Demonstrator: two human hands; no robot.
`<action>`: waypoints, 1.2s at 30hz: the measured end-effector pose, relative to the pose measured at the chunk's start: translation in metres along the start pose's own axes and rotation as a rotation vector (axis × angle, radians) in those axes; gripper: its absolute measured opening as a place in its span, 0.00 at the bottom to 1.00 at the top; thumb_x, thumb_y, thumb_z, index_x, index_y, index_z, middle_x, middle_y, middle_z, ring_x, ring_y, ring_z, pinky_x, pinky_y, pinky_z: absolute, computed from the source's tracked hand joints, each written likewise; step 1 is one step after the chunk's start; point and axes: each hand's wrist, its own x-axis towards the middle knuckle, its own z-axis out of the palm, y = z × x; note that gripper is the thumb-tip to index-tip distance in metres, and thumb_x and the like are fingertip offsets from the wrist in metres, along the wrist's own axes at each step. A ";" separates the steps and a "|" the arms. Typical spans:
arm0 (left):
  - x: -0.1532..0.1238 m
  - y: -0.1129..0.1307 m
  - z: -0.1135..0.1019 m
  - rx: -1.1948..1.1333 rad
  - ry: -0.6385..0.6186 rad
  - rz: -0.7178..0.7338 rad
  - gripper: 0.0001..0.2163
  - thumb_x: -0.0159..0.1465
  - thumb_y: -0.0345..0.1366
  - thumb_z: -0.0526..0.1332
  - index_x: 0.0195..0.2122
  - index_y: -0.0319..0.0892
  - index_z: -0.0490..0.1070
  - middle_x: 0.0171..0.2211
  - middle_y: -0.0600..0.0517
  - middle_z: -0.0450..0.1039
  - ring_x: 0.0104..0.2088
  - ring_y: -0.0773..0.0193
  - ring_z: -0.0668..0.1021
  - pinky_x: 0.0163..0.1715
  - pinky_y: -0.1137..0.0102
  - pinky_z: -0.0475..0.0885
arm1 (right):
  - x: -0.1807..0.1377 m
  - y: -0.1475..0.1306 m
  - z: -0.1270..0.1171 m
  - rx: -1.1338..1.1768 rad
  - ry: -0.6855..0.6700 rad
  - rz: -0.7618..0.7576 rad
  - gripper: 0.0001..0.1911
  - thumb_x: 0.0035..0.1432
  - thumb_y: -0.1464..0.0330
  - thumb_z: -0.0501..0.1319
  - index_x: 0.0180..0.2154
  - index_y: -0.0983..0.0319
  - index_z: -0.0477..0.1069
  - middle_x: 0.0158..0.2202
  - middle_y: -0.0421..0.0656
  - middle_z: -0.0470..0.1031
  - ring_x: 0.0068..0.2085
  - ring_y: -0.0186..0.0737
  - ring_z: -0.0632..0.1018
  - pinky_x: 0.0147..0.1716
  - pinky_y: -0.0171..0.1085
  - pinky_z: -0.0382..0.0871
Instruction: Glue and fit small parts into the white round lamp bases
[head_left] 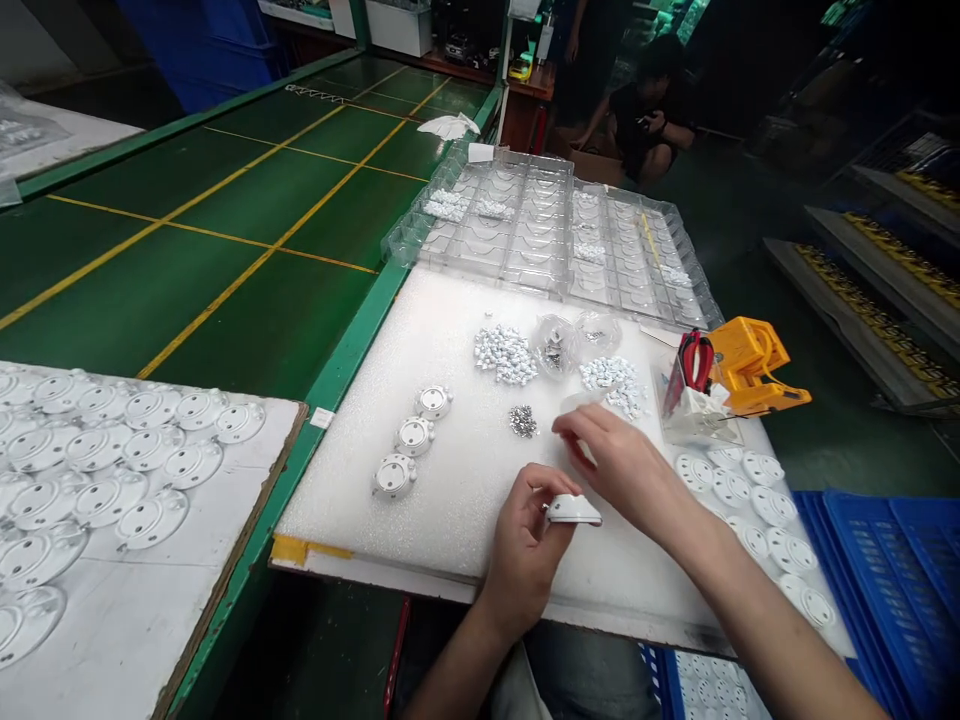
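Observation:
My left hand [529, 555] is closed around a small white round plastic housing [574, 510], held on edge above the near side of the white foam board [450, 520]. Just above it hovers my right hand [611, 452], its fingers curled together; anything between the fingertips is hidden or too small to name. Left of that hand lies a small heap of shiny metal bits [523, 421]. Farther back are two piles of small white plastic pieces, a left pile [506, 355] and a right pile [619, 380]. A row of three white round housings [414, 435] sits on the left.
Clear compartment trays [517, 225] lie at the back. On the right are an orange tape dispenser [754, 365], more white housings [771, 505] and blue crates [892, 570]. A green conveyor [225, 240] runs along the left, near a board of housings [135, 450]. A person [649, 120] crouches behind.

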 end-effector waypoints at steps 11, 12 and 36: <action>0.000 0.000 0.000 0.131 0.057 0.040 0.12 0.69 0.45 0.65 0.38 0.43 0.69 0.38 0.49 0.71 0.37 0.62 0.79 0.39 0.67 0.79 | -0.046 -0.001 0.002 0.169 0.367 0.082 0.09 0.69 0.75 0.57 0.45 0.60 0.74 0.41 0.46 0.78 0.42 0.41 0.80 0.43 0.39 0.75; 0.000 0.000 0.001 0.124 0.058 0.040 0.11 0.69 0.44 0.65 0.38 0.43 0.69 0.38 0.50 0.71 0.37 0.63 0.79 0.39 0.67 0.79 | -0.052 -0.001 -0.005 0.171 0.384 0.123 0.08 0.69 0.75 0.57 0.45 0.59 0.74 0.40 0.45 0.78 0.41 0.40 0.80 0.41 0.38 0.75; -0.005 -0.005 0.002 0.292 -0.009 0.041 0.03 0.69 0.35 0.64 0.42 0.44 0.73 0.42 0.50 0.70 0.44 0.62 0.80 0.45 0.68 0.78 | -0.090 0.006 0.011 0.181 0.203 0.083 0.09 0.68 0.76 0.57 0.44 0.61 0.74 0.39 0.46 0.77 0.38 0.40 0.81 0.37 0.35 0.77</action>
